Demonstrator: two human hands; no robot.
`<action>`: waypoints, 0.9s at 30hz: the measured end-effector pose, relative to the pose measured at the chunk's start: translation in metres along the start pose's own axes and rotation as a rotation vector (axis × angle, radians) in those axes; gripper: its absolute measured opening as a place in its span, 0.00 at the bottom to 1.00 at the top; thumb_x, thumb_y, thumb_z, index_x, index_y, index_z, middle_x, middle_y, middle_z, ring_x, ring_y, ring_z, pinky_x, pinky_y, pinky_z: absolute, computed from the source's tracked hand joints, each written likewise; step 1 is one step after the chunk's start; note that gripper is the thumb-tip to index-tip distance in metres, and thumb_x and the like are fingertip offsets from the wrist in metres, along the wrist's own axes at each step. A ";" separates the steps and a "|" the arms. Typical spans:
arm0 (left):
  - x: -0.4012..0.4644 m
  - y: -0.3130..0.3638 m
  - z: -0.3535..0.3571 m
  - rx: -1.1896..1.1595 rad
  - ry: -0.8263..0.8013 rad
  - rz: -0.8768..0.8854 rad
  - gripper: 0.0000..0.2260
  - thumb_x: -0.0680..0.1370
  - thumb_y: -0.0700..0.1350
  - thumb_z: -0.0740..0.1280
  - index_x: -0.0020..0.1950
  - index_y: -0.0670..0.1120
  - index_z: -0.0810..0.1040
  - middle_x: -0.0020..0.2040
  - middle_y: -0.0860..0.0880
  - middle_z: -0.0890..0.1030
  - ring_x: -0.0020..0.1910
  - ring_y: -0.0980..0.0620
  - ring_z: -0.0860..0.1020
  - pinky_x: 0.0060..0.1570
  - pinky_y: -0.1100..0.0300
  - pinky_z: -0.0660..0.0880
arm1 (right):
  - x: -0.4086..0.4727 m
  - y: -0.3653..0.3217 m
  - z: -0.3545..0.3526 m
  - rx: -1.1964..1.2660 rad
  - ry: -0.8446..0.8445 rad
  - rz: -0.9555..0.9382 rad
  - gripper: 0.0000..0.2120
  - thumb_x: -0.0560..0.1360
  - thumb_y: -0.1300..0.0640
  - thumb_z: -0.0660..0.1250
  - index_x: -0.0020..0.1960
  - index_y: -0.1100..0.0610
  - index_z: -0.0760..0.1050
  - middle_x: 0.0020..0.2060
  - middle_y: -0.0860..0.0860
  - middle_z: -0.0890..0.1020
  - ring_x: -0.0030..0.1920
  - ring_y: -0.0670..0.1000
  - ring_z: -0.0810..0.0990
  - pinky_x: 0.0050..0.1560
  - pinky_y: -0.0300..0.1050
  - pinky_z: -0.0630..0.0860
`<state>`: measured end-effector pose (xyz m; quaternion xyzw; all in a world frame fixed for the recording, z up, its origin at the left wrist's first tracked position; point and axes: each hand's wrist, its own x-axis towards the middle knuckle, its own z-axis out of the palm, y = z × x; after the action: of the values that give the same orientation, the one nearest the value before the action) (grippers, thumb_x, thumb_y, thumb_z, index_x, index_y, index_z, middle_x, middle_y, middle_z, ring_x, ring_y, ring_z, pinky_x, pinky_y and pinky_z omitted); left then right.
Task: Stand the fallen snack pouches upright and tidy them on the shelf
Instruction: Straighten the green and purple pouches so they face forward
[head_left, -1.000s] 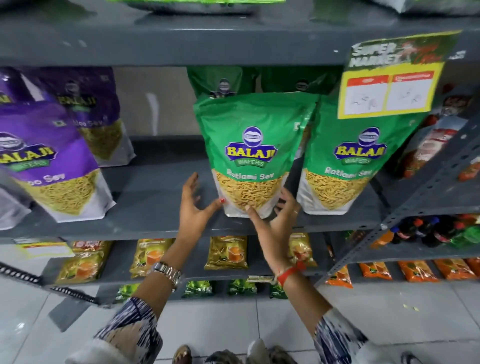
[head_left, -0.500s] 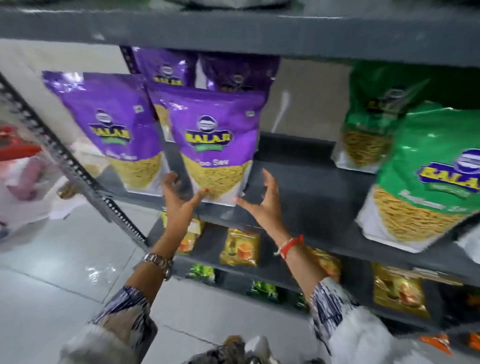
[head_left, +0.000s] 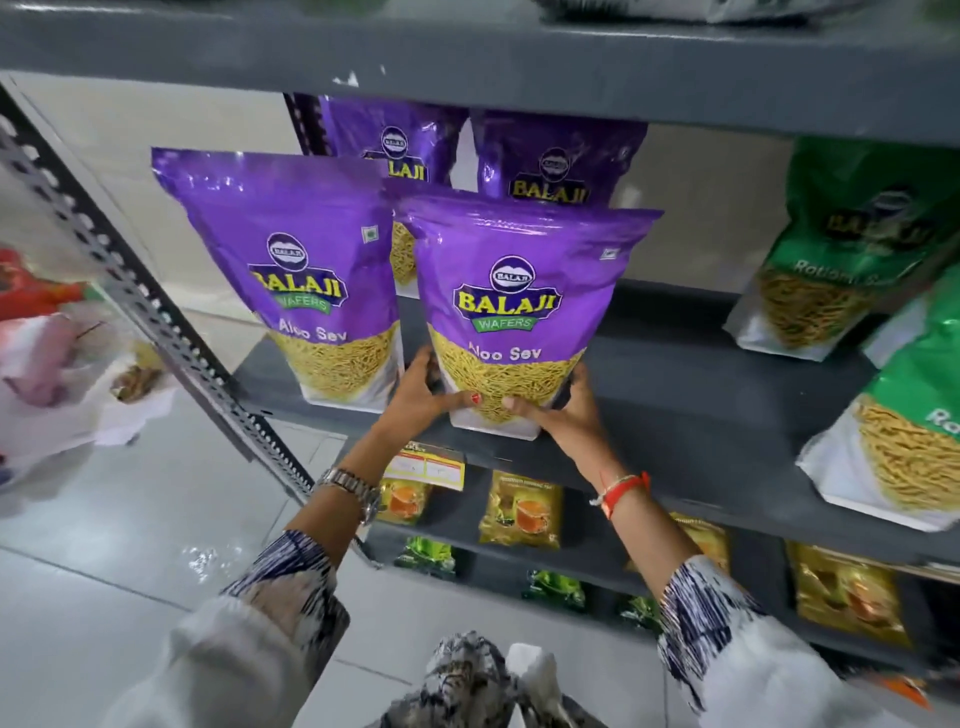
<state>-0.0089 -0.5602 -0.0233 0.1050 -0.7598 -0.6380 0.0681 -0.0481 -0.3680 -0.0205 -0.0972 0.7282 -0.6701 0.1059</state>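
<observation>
Left hand (head_left: 415, 395) and right hand (head_left: 563, 415) clasp upright purple pouch (head_left: 519, 312) (label "Balaji Wafers Aloo Sev").

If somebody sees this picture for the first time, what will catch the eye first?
Most striking is the purple pouch at the shelf's front edge, gripped at its base by the left hand and right hand. Another purple pouch stands left; green pouches stand right.

Yellow packets (head_left: 521, 510) seen lower centre, on lower shelf; price tag (head_left: 427, 469) clipped above, left of them. Green packets (head_left: 553, 589) seen below. White bag (head_left: 47, 374) at left, on tiled floor (head_left: 104, 545).
</observation>
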 end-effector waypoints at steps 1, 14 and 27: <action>-0.001 -0.001 -0.002 0.001 -0.002 0.002 0.25 0.67 0.32 0.72 0.57 0.48 0.65 0.49 0.55 0.76 0.48 0.62 0.75 0.47 0.72 0.75 | -0.001 0.000 0.001 0.007 0.004 -0.013 0.32 0.61 0.64 0.78 0.59 0.54 0.66 0.48 0.43 0.78 0.45 0.34 0.80 0.43 0.29 0.77; -0.029 -0.004 0.000 -0.057 0.070 0.026 0.33 0.65 0.42 0.75 0.67 0.44 0.65 0.64 0.45 0.75 0.63 0.49 0.74 0.63 0.52 0.73 | -0.021 -0.002 0.001 0.013 0.059 -0.072 0.33 0.61 0.55 0.79 0.59 0.42 0.66 0.56 0.45 0.77 0.54 0.36 0.78 0.48 0.32 0.78; -0.051 0.007 -0.092 -0.170 0.761 0.114 0.28 0.76 0.52 0.62 0.72 0.47 0.56 0.73 0.48 0.59 0.72 0.49 0.59 0.71 0.55 0.59 | -0.047 -0.009 0.140 -0.158 -0.085 -0.180 0.29 0.67 0.54 0.74 0.64 0.57 0.67 0.61 0.58 0.73 0.60 0.55 0.73 0.60 0.49 0.75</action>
<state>0.0615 -0.6349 0.0012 0.2855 -0.6293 -0.6094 0.3888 0.0371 -0.4890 -0.0214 -0.1985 0.7618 -0.6129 0.0682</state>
